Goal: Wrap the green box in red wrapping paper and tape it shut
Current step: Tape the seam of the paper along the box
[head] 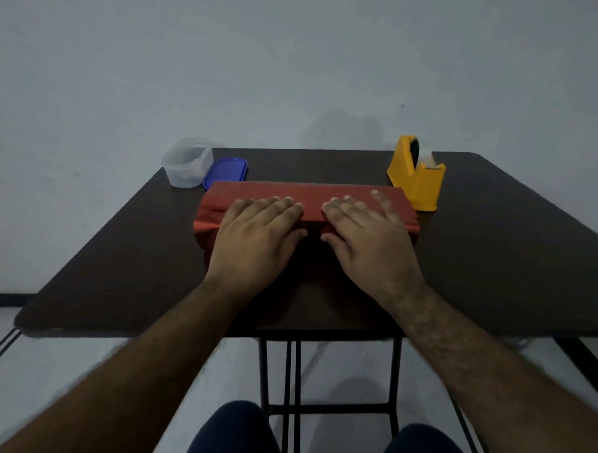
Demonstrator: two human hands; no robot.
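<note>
I see both hands flat, left hand [256, 231] and right hand [367, 236] pressing red wrapping paper [309, 196], dark tabletop [495, 241], yellow tape dispenser [417, 173] beyond right hand, pale wall [298, 55] behind

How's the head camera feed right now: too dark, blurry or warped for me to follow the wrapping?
Head view: dim and bluish, with no glare; the red wrapping paper and the yellow tape dispenser still read clearly. The left hand and right hand are fairly sharp, while the forearms smear towards the bottom corners. Wide-angle distortion splays the dark table edges outward.
</note>
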